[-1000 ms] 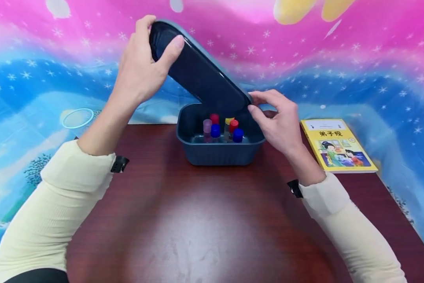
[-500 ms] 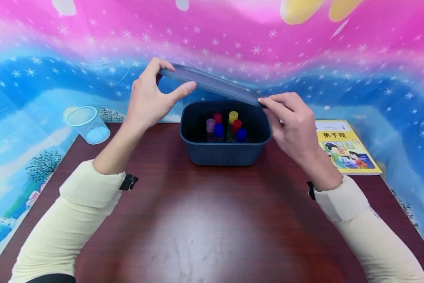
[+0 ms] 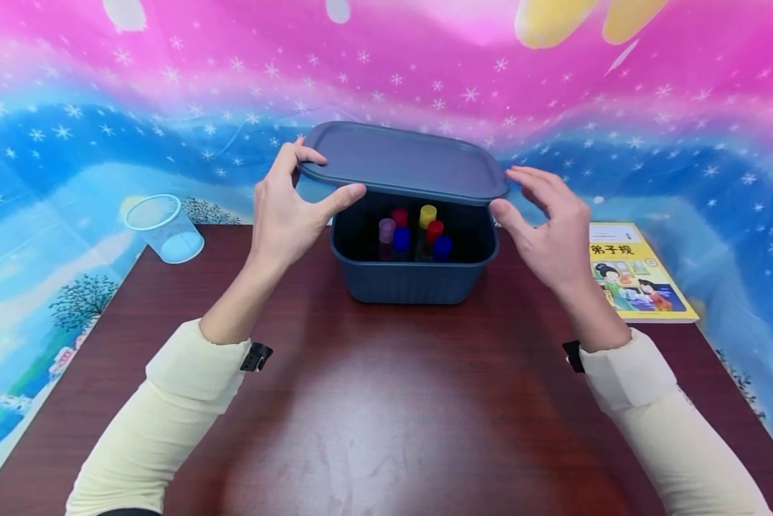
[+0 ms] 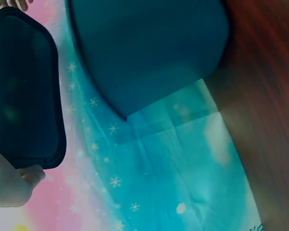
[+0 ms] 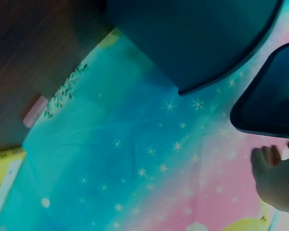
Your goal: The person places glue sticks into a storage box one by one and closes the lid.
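Dark reddish wood forms the table point(image 3: 373, 401) that fills the near part of the head view, with two cream sleeves reaching forward across it from 7 and 5 o'clock. Beyond them, near the table's far edge at 12 o'clock, stands a dark blue box point(image 3: 415, 279), open at the front, with small bottles point(image 3: 415, 229) capped in pink, red, yellow and blue standing inside. A matching blue lid point(image 3: 402, 161) hovers just above the box, roughly level. The left hand point(image 3: 290, 215) grasps the lid's left end, thumb under the rim and fingers curled over the top. The right hand point(image 3: 548, 229) sits just beside the lid's right end with fingers spread and relaxed; whether they touch the rim is unclear. At 10 o'clock a clear plastic cup point(image 3: 163, 228) lies tilted by the table's corner, and at 3 o'clock a yellow picture book point(image 3: 638, 272) lies flat. Behind everything hangs a pink and blue starry cloth point(image 3: 102, 107).
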A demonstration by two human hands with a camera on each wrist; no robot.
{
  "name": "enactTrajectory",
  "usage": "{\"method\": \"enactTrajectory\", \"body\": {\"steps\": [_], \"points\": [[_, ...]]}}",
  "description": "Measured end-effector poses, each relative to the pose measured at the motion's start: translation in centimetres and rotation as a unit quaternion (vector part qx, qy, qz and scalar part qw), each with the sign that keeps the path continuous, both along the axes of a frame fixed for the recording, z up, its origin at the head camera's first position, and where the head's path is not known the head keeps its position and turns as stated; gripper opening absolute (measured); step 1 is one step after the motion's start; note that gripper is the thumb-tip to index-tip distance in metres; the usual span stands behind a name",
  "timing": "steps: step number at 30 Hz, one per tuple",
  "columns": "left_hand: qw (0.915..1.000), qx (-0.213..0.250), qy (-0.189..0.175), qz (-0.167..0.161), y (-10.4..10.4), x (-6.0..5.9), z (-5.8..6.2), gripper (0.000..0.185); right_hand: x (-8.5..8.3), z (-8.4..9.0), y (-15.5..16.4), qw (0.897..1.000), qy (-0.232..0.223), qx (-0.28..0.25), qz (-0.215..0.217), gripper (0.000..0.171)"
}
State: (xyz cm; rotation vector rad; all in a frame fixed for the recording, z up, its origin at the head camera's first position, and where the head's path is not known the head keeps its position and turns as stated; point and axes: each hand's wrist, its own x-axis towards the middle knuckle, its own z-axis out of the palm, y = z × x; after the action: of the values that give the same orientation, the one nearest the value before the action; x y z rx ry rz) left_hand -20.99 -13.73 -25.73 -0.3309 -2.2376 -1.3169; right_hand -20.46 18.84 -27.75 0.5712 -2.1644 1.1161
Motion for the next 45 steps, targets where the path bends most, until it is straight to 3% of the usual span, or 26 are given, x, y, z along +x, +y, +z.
{"method": "enactTrajectory", "body": {"steps": [3,5,12,17,23,30,39,45], "points": [[0.9998,0.013,0.015,-0.007,0.1,-0.1,-0.6,0.055,0.4,0.1,0.0,0.995,-0.094,-0.041,0.007,0.045],[0.9994,0.019,0.025,-0.011,0.2,-0.3,-1.1,0.054,0.6,0.3,-0.2,0.990,-0.132,-0.053,0.012,0.047],[0.9985,0.031,0.002,-0.045,-0.1,-0.3,-2.3,0.051,0.6,0.0,0.1,0.983,-0.166,-0.073,0.036,0.056],[0.9952,0.044,-0.041,-0.078,-0.9,-0.2,-2.9,0.068,0.2,-0.7,1.1,0.982,-0.164,-0.082,0.037,0.058],[0.9931,-0.010,-0.092,-0.072,-1.6,0.2,-3.9,0.087,-0.1,-2.0,2.0,0.985,-0.144,-0.077,0.057,0.060],[0.9922,-0.036,-0.100,-0.066,-1.7,0.2,-5.5,0.090,-0.2,-3.4,1.9,0.985,-0.138,-0.076,0.065,0.064],[0.9893,-0.037,-0.116,-0.080,-2.0,0.1,-8.2,0.090,0.2,-5.7,1.7,0.989,-0.146,-0.025,0.027,0.068],[0.9893,-0.037,-0.114,-0.083,-2.1,0.1,-9.0,0.090,0.2,-6.3,1.6,0.989,-0.146,-0.011,0.007,0.069]]}}
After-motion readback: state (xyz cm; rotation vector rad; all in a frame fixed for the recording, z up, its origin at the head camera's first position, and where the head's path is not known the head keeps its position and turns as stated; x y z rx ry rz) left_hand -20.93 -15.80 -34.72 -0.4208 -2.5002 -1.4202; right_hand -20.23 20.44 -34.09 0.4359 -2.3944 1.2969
